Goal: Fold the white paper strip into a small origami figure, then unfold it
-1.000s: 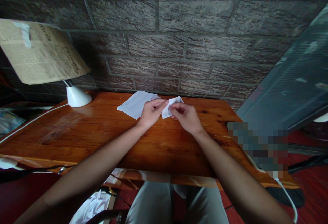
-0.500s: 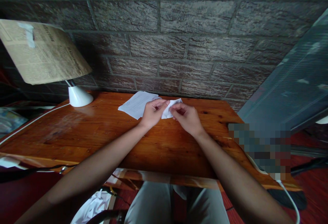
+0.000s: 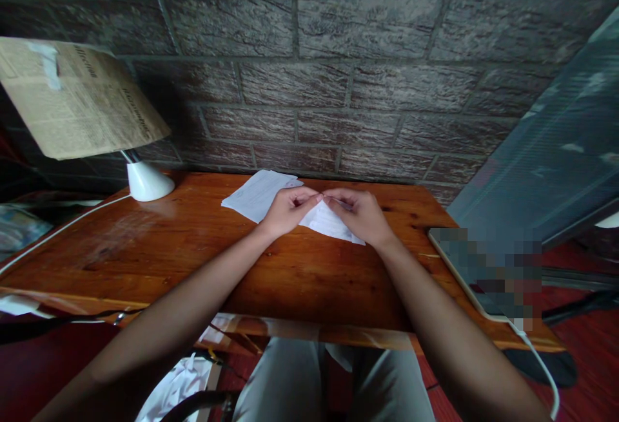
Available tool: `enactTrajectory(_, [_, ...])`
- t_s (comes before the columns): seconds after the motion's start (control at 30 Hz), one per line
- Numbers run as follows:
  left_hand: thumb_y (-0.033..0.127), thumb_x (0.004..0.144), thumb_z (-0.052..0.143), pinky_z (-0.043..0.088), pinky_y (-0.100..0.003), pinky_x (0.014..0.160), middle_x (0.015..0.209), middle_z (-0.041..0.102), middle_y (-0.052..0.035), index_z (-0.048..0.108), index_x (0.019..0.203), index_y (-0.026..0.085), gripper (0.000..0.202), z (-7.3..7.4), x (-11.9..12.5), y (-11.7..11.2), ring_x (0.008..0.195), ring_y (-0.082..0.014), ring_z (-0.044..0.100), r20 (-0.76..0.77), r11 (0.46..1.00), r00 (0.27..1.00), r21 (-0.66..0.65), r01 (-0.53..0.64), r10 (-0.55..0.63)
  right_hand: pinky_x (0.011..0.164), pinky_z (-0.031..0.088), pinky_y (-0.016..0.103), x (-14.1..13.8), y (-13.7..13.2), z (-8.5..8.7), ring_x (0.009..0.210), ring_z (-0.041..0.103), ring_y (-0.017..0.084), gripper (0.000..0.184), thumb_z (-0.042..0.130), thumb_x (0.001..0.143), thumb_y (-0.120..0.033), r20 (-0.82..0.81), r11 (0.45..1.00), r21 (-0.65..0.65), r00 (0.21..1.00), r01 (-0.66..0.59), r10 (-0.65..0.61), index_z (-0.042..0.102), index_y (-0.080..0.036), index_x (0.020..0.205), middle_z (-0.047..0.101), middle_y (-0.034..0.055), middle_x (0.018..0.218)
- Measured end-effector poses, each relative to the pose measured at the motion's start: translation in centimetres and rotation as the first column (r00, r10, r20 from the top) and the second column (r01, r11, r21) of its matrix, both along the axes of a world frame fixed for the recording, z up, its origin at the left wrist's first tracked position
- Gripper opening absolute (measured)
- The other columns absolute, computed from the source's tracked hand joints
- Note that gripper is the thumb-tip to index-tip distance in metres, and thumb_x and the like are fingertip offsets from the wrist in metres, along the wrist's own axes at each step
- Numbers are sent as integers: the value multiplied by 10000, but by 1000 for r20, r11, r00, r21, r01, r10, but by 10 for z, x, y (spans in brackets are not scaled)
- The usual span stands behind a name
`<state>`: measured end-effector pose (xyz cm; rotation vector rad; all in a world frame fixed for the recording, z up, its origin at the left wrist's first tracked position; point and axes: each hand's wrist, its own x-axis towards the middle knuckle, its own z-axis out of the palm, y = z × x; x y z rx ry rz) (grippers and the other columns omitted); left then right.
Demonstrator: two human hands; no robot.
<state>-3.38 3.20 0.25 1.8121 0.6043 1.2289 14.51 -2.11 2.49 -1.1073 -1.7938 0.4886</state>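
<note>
A white sheet of paper (image 3: 331, 223) is pinched between my two hands just above the wooden desk. My left hand (image 3: 289, 208) grips it with thumb and forefinger at its upper edge. My right hand (image 3: 358, 213) holds the same edge from the other side, thumb tips almost touching. Part of the sheet spreads out below my hands towards me, with faint lines on it. Just behind my left hand lies a stack of white papers (image 3: 257, 194) with faint print.
The wooden desk (image 3: 159, 261) stands against a brick wall (image 3: 324, 80). A lamp (image 3: 149, 181) with a newspaper shade is on the left. A tablet-like device (image 3: 452, 258), partly blurred, lies at right with a white cable (image 3: 541, 361). Crumpled papers (image 3: 176, 383) fill a box below.
The paper has swung from pointing up behind my hands to spreading down towards me. My right hand has turned, and both thumbs have come together at the top edge.
</note>
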Motion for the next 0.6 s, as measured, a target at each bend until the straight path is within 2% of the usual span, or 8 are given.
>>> enactTrajectory(0.2, [415,791,726,472,-250,589,758,744,-30,724,811,162,254,1,0,0,643,-137,631,17,1000,1000,-21,-20,20,880,528,361,-2,5,-7,899,712,215,247,739,775,-400,-229,990,-103,971,-101,76,771,-215,935,775,49,939])
enactTrajectory(0.3, [398,777,737,398,-226,507,650,695,-1,696,814,163,242,1,1,-1,541,-106,562,32,997,999,-62,-42,44,852,532,345,-4,8,-10,856,703,195,273,787,724,-397,-337,980,-146,938,-133,78,768,-216,926,770,39,905])
enactTrajectory(0.43, [390,781,729,317,-211,453,561,628,32,651,809,166,239,3,3,-4,460,-80,472,47,991,997,-116,-60,66,846,529,334,-6,8,-12,823,692,177,261,824,677,-385,-423,972,-183,904,-149,59,768,-223,874,763,17,880])
enactTrajectory(0.6, [397,790,718,298,-211,445,535,593,38,648,751,170,240,3,3,-6,452,-80,454,32,993,997,-104,-60,64,843,530,338,-7,7,-13,831,691,183,296,837,656,-395,-462,963,-224,887,-148,29,760,-213,877,764,28,887])
